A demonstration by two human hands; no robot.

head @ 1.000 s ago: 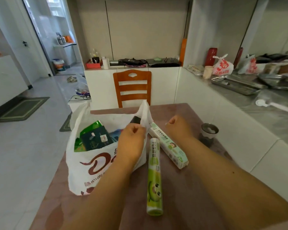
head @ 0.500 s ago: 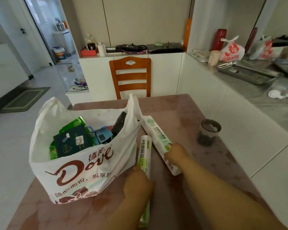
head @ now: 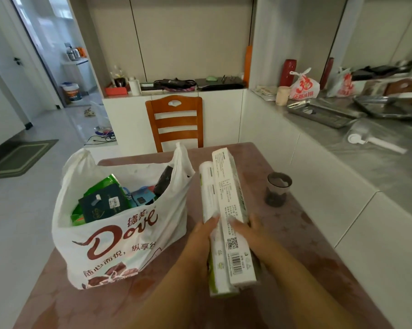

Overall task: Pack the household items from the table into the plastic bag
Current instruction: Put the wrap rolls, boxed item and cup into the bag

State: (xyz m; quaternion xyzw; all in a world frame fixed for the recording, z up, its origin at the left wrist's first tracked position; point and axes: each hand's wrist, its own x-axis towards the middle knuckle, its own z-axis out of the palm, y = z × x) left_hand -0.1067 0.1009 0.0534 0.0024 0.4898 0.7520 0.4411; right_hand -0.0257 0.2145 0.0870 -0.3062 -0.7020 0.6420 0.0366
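Observation:
A white plastic bag (head: 119, 243) with brown lettering stands open on the left of the brown table (head: 318, 269). Green and dark packets and a black item fill it. Right of the bag, both hands hold two long packages side by side above the table. My left hand (head: 200, 236) grips a white-and-green roll (head: 209, 198). My right hand (head: 250, 229) grips a long white box (head: 231, 198) with a barcode and QR code facing up. Both packages point away from me, their far ends level with the bag's right handle.
A small dark cup (head: 277, 189) stands on the table right of the box. A wooden chair (head: 176, 122) sits at the table's far edge. A grey counter (head: 378, 162) with trays, a red-printed bag and a spoon runs along the right.
Both hands have lifted the roll and the box off the table and brought them together. The box has turned over so its barcode side faces up.

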